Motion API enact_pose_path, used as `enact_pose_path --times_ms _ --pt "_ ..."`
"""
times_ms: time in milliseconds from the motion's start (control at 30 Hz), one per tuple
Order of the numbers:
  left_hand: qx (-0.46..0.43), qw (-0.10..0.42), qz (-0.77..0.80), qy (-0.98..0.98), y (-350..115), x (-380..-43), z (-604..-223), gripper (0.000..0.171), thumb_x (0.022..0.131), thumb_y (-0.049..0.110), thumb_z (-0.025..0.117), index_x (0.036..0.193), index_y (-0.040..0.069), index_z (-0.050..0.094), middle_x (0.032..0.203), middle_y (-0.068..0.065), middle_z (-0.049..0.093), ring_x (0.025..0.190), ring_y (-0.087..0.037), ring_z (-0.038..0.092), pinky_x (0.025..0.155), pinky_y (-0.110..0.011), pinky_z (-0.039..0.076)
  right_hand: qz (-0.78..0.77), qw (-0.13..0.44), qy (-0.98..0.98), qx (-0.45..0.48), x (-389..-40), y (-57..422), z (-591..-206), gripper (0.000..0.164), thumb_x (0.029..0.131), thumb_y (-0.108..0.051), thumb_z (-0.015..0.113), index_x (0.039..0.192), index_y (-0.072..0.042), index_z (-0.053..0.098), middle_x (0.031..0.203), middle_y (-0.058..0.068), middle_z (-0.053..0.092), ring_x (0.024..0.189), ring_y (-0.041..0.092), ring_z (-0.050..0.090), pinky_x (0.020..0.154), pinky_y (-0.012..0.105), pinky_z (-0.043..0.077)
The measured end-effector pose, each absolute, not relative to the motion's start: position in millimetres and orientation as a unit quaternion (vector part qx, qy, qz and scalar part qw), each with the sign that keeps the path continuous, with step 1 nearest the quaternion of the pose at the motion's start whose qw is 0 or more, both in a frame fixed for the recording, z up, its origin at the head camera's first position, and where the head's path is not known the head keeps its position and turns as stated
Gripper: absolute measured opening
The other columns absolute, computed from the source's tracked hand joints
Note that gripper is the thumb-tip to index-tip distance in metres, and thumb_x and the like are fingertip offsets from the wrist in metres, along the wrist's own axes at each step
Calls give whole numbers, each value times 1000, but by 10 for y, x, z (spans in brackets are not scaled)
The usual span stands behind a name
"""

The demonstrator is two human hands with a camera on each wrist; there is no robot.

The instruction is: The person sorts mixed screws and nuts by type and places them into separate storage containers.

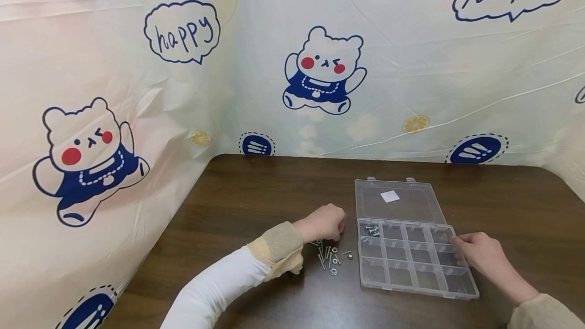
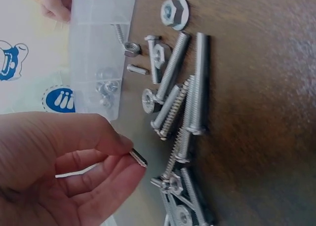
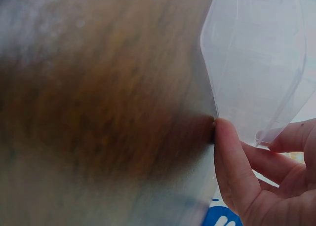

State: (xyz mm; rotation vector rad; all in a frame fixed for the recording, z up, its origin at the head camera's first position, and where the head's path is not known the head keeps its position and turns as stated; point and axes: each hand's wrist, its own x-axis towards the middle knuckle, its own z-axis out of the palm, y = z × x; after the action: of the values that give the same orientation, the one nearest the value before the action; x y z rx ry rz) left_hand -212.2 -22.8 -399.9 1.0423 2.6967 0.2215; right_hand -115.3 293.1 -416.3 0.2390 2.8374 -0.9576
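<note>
Between thumb and fingertips my left hand (image 1: 323,221) pinches a small metal screw (image 2: 138,158), seen close up in the left wrist view. Below that hand on the table lies a loose pile of bolts (image 2: 198,83), nuts (image 2: 173,13) and washers. A clear plastic compartment box (image 1: 418,292) stands to the right with its lid folded back. Several short screws (image 1: 372,230) lie in its back left compartment. My right hand (image 1: 484,254) grips the box's right side wall, thumb on the rim and fingers against the outside, as the right wrist view shows.
The box's lid (image 1: 413,204) lies flat behind it, with a small white label (image 1: 390,196). A dark wooden table (image 1: 274,187) carries everything. Printed cloth (image 1: 393,90) with bear drawings hangs along the table's back and left edges.
</note>
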Motion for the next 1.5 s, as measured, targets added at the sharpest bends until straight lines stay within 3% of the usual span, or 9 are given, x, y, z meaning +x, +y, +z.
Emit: enact_pose_path --times_ms 433,700,1300,1500 --pt "424 72 145 891 -137 -2121 -3889 14 68 2 64 73 14 60 66 7 57 61 -1 48 56 -11 37 -314 62 944 79 -1144 2924 -4146 40 91 -22 43 91 11 65 68 7 66 58 13 62 58 33 47" --pt "461 52 158 872 -45 -2063 -3859 11 71 3 63 77 12 61 65 10 52 62 0 46 57 -9 35 -309 58 946 76 -1141 2924 -4145 38 91 -22 43 87 7 67 67 6 66 58 13 61 58 31 45" --pt "520 109 118 839 193 -1946 -3872 14 71 2 64 80 13 63 71 9 58 65 4 48 60 -5 36 -314 66 944 75 -1144 2926 -4168 41 91 -23 42 96 12 64 70 9 67 59 15 64 64 39 49" --pt "526 111 105 836 198 -1946 -3882 14 72 4 64 81 14 63 72 9 60 65 4 49 61 -5 36 -310 63 946 74 -1143 2925 -4170 42 91 -22 42 98 14 62 68 8 67 59 15 63 61 37 48"
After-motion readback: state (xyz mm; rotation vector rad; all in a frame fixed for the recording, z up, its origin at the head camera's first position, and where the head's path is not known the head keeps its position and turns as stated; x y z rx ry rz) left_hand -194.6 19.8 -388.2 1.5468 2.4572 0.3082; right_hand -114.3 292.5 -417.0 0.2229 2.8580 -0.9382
